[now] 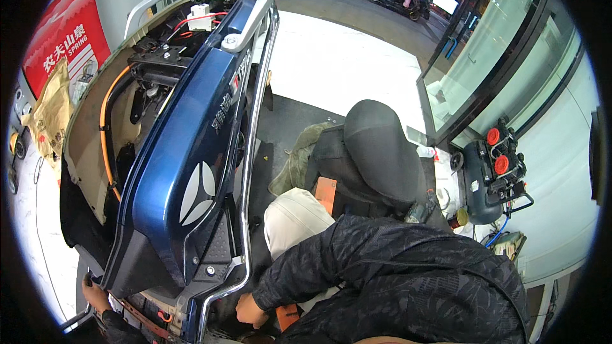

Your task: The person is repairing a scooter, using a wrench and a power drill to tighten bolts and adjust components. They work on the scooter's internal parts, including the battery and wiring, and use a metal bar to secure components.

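An electric scooter body with blue side panels (pixel 162 159) and a black lower panel (pixel 137 261) stands at left, its seat opening uncovered. At the lower left, my left hand (pixel 95 296) is closed at the black lower corner of the body, its fingers curled on the edge. My right hand (pixel 250 311) is closed beside the chrome side rail (pixel 245 229), near the footboard. Whatever it may hold is hidden. An orange piece (pixel 287 316) lies just right of that hand. Inside the opening run an orange cable (pixel 102 127) and red wires (pixel 191 20).
A black scooter seat (pixel 382 150) rests on the floor to the right, with a grey-green cloth (pixel 299 159) beside it. Farther right stands a black air compressor (pixel 481 181). A silver grab rail (pixel 258 0) tops the scooter. My beige-covered knee (pixel 294 220) is close by.
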Action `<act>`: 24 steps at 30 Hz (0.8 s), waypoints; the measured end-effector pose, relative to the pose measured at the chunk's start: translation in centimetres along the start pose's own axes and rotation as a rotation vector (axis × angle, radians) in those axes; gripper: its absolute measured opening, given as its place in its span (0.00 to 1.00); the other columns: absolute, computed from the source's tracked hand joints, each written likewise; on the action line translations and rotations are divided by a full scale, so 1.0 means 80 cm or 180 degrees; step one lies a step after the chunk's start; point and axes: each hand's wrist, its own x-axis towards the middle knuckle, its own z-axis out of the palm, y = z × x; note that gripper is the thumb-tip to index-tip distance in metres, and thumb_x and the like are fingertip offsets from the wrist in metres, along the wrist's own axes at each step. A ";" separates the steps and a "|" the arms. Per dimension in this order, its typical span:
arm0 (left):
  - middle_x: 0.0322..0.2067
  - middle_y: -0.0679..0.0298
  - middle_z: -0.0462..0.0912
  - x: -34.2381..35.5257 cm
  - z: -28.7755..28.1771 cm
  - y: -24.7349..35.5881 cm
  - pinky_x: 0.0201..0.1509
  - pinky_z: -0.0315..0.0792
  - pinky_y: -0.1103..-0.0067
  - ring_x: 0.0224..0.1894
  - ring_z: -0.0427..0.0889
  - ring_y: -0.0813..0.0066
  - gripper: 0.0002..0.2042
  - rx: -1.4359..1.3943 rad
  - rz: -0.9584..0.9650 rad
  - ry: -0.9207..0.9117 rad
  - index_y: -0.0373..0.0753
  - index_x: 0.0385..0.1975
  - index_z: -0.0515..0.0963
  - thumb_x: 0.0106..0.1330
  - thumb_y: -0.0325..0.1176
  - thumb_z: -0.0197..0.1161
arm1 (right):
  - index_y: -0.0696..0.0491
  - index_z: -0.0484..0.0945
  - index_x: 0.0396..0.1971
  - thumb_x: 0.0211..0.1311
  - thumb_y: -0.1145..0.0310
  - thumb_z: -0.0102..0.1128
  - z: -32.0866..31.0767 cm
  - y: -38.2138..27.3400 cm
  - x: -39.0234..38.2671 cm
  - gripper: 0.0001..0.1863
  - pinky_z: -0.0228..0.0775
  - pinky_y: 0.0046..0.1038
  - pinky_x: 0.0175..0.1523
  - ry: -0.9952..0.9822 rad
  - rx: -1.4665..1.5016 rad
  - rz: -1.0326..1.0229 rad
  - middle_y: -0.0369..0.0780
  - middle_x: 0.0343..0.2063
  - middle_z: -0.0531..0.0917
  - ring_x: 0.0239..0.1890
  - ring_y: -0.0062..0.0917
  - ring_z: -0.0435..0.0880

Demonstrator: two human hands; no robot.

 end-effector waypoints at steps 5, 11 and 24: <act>0.42 0.46 0.90 -0.028 0.014 0.022 0.52 0.80 0.64 0.46 0.89 0.54 0.16 0.0045 -0.0064 -0.0481 0.27 0.50 0.84 0.66 0.24 0.55 | 0.59 0.89 0.35 0.57 0.52 0.69 0.003 0.012 -0.042 0.22 0.80 0.53 0.48 -0.0434 0.0168 0.0115 0.54 0.34 0.89 0.41 0.53 0.89; 0.52 0.47 0.88 -0.042 -0.035 0.068 0.57 0.78 0.61 0.51 0.87 0.54 0.22 0.0520 -0.0295 -0.0713 0.32 0.58 0.82 0.73 0.41 0.61 | 0.58 0.82 0.37 0.65 0.50 0.66 -0.015 -0.011 -0.067 0.22 0.78 0.51 0.44 -0.0248 0.0427 0.0500 0.52 0.33 0.86 0.38 0.50 0.86; 0.42 0.51 0.92 -0.055 -0.017 0.166 0.52 0.83 0.70 0.44 0.92 0.58 0.13 -0.0206 -0.0352 0.0114 0.35 0.45 0.90 0.66 0.34 0.70 | 0.52 0.82 0.56 0.72 0.48 0.62 -0.032 -0.019 -0.073 0.25 0.78 0.46 0.59 -0.0571 0.0062 0.0940 0.48 0.49 0.88 0.55 0.46 0.86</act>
